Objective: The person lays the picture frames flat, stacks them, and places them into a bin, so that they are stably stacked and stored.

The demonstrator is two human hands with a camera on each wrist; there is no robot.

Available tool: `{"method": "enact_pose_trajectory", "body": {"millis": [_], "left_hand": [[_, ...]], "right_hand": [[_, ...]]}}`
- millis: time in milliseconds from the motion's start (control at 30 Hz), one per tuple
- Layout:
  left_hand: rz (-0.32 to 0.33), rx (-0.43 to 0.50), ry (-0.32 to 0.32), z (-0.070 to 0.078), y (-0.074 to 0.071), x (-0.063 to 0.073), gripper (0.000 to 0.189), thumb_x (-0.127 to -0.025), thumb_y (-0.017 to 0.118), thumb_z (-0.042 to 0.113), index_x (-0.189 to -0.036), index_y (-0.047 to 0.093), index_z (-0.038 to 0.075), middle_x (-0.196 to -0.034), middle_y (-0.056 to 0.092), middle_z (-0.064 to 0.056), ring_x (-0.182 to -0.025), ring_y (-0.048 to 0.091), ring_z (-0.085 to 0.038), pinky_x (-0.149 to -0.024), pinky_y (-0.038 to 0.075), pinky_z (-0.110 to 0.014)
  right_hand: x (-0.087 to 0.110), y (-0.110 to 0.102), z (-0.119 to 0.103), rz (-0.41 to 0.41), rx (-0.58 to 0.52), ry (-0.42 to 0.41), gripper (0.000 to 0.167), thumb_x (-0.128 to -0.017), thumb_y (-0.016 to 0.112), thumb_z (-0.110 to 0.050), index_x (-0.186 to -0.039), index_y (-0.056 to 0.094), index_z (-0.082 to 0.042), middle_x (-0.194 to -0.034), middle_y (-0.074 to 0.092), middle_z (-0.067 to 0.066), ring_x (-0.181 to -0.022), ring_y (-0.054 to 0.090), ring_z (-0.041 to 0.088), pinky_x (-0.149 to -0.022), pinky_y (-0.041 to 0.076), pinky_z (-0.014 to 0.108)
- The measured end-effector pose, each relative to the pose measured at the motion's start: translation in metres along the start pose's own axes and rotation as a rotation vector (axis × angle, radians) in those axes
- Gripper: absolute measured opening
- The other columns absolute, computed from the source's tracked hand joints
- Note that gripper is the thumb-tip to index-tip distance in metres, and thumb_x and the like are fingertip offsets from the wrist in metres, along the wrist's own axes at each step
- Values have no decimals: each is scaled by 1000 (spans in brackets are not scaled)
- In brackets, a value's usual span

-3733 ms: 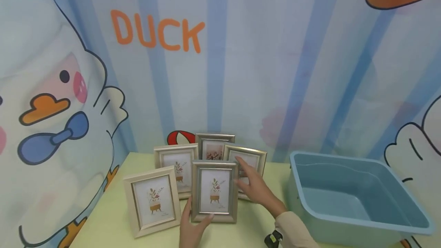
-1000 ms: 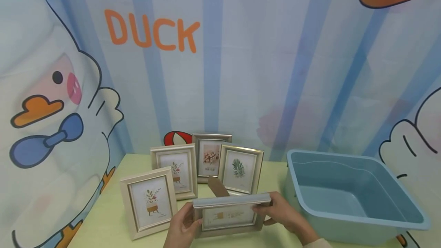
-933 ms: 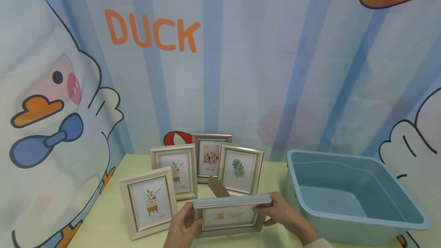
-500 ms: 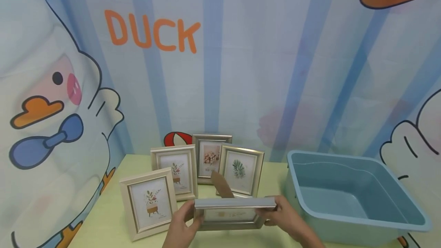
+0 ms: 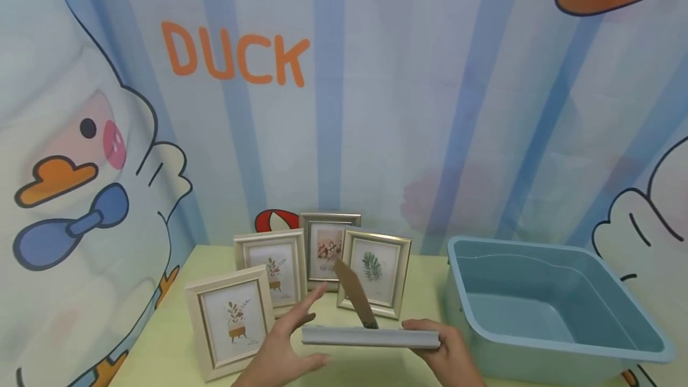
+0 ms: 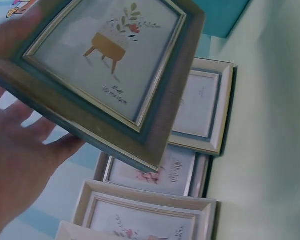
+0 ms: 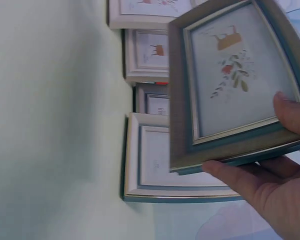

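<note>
A picture frame (image 5: 371,337) is raised off the table, lying nearly flat so the head view shows only its long edge. Its brown stand leg (image 5: 356,291) sticks up from the back. My right hand (image 5: 447,352) grips the right end; in the right wrist view its thumb (image 7: 290,112) lies on the front, with fingers beneath. My left hand (image 5: 282,342) is spread around the left end, thumb and fingers apart, apparently not holding it. The left wrist view shows the picture of a potted plant (image 6: 107,47) inside the frame.
Several standing frames are behind: a cream one (image 5: 232,321) at front left, another pale one (image 5: 273,270), a bronze one (image 5: 330,249) at the back, and one with a green leaf (image 5: 372,269). A blue-green tub (image 5: 559,339) stands right on the yellow table (image 5: 424,279).
The frame has tipped from standing upright to nearly flat, its stand leg rising into view. My left hand has loosened from its left end and spread its fingers; the right hand keeps hold.
</note>
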State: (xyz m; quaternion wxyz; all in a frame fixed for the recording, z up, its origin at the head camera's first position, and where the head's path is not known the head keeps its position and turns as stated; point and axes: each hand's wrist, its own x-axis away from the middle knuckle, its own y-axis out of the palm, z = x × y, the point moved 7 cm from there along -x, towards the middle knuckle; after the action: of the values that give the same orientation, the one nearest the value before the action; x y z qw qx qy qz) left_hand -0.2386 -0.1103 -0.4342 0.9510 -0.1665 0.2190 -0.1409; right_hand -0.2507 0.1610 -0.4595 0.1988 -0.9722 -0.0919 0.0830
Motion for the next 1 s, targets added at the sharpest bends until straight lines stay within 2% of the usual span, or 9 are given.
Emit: {"method": "enact_pose_trajectory", "body": {"millis": [133, 300, 333, 467, 533, 700, 733, 933, 1000], "left_hand": [[-204, 28, -47, 4, 4, -4, 129, -74, 90, 32, -160, -6, 37, -170, -5, 3, -154, 12, -33, -117, 31, -62], [-337, 62, -201, 3, 4, 0, 137, -64, 89, 56, -154, -15, 51, -168, -13, 7, -151, 14, -46, -107, 34, -72], [-351, 51, -196, 5, 4, 0, 137, -64, 88, 59, -154, -15, 50, -168, -13, 7, -151, 14, -46, -106, 35, -72], [-365, 17, -108, 13, 6, 0, 134, -67, 82, 65, -156, -16, 43, -168, -14, 10, -153, 6, -43, -106, 33, -74], [-360, 4, 6, 19, 7, -2, 135, -70, 78, 68, -159, -16, 30, -169, -15, 3, -152, 0, -45, -107, 27, -78], [-347, 5, 74, 24, 7, 2, 135, -69, 73, 74, -160, -14, 23, -168, -19, 1, -154, -3, -38, -104, 23, -83], [-351, 4, 48, 23, 7, 3, 134, -69, 74, 73, -159, -15, 28, -168, -20, 7, -155, -4, -32, -104, 24, -82], [-299, -129, 229, 34, 5, 5, 132, -73, 75, 68, -161, -5, 11, -170, -9, -9, -156, 1, -23, -109, 30, -75], [-290, -129, 248, 37, 4, 6, 131, -73, 72, 71, -161, -5, 10, -170, -10, -9, -156, 0, -18, -109, 32, -73]], "right_hand": [[7, 2, 2, 62, -27, -17, 32, -85, 77, -18, -115, 74, -5, -116, 74, 16, -101, 69, 5, -84, 56, 23], [11, 4, -5, 100, 3, -213, 30, -84, 77, -11, -112, 75, -3, -114, 74, 17, -104, 66, 0, -85, 56, 21], [12, 4, -7, 108, 12, -264, 29, -83, 76, -8, -112, 75, -3, -114, 74, 17, -105, 66, -1, -86, 55, 20], [16, 2, -12, 144, 46, -473, 33, -78, 75, 7, -109, 75, -4, -115, 75, 10, -110, 65, -1, -90, 52, 15], [18, 3, -13, 158, 43, -562, 40, -73, 73, 17, -108, 75, -4, -116, 75, 7, -112, 65, 1, -93, 50, 12], [19, 8, -16, 147, 24, -711, 56, -62, 60, 31, -105, 75, -1, -120, 73, 8, -117, 64, 4, -98, 47, 9], [19, 8, -15, 137, 18, -722, 58, -61, 57, 32, -105, 75, -2, -121, 73, 9, -118, 64, 4, -99, 46, 10], [19, 6, -13, 114, -52, -707, 64, -57, 53, 33, -109, 73, 1, -124, 72, 8, -122, 62, 3, -102, 46, 13], [19, 4, -15, 113, -68, -733, 65, -57, 53, 34, -111, 72, 2, -125, 71, 9, -123, 61, 4, -103, 46, 13]]}}
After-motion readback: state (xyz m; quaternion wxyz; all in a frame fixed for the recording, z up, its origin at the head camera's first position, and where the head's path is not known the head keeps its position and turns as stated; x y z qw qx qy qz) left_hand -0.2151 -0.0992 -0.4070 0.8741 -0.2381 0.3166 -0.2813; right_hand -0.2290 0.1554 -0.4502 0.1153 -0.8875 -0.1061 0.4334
